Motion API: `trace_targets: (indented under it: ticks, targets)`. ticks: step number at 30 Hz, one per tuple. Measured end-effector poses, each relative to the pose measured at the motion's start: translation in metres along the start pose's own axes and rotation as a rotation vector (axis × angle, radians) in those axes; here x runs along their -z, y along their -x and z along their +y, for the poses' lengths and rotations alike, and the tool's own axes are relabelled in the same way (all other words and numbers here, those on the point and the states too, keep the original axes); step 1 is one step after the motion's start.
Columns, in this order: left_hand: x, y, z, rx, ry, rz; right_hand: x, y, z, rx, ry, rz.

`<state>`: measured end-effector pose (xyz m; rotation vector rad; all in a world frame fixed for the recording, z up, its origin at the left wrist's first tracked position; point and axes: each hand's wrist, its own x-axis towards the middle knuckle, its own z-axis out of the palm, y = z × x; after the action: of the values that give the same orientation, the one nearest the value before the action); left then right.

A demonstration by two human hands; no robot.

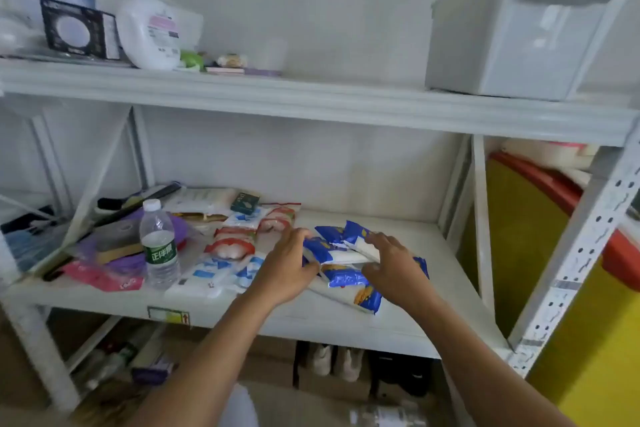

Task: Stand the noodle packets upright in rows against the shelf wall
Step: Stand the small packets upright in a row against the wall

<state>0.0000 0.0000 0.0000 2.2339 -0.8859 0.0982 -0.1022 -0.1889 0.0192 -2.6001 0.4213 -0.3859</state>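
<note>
A loose pile of blue-and-white noodle packets (341, 246) lies flat on the middle shelf (346, 321), right of centre. My left hand (285, 265) grips the pile's left side, fingers curled over a packet edge. My right hand (393, 265) presses on the pile's right side, fingers spread over the top packets. One blue packet (360, 291) sticks out toward the shelf's front edge. Red-and-white packets (232, 244) and light-blue-and-white packets (207, 276) lie flat to the left of my hands. The white shelf wall (329, 166) rises behind the pile.
A water bottle (158, 246) stands at front left beside a pink packet (104, 276), purple items and dark clutter. Bare shelf lies behind and right of the pile. The upper shelf holds a pump bottle (149, 21) and a grey bin (519, 28). A yellow-and-red container (526, 218) sits right.
</note>
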Motion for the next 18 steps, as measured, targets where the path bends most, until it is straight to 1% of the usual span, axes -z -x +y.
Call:
trace_targets:
  ticks: [3,5,8,10,12,15,16,18]
  targets:
    - [-0.008,-0.024,-0.009,0.073,0.03,0.016,-0.011,-0.015,0.018,0.014,0.007,-0.014]
    - [-0.008,-0.049,-0.019,0.102,0.065,0.08,-0.019,-0.034,0.036,-0.011,0.012,-0.011]
    - [-0.024,-0.076,-0.045,0.051,0.068,0.157,-0.041,-0.076,0.061,-0.016,0.026,0.005]
    - [-0.042,-0.089,-0.059,0.025,0.087,0.181,-0.057,-0.107,0.076,-0.031,0.069,0.033]
    - [-0.056,-0.107,-0.068,-0.056,0.058,0.137,-0.075,-0.135,0.085,-0.061,0.139,0.024]
    - [-0.052,-0.142,-0.064,-0.187,0.051,0.022,-0.094,-0.159,0.091,-0.07,0.302,-0.006]
    - [-0.049,-0.156,-0.066,-0.205,0.06,-0.007,-0.096,-0.166,0.092,-0.085,0.342,-0.01]
    - [-0.046,-0.173,-0.078,-0.228,0.069,-0.014,-0.103,-0.175,0.096,-0.1,0.392,-0.027]
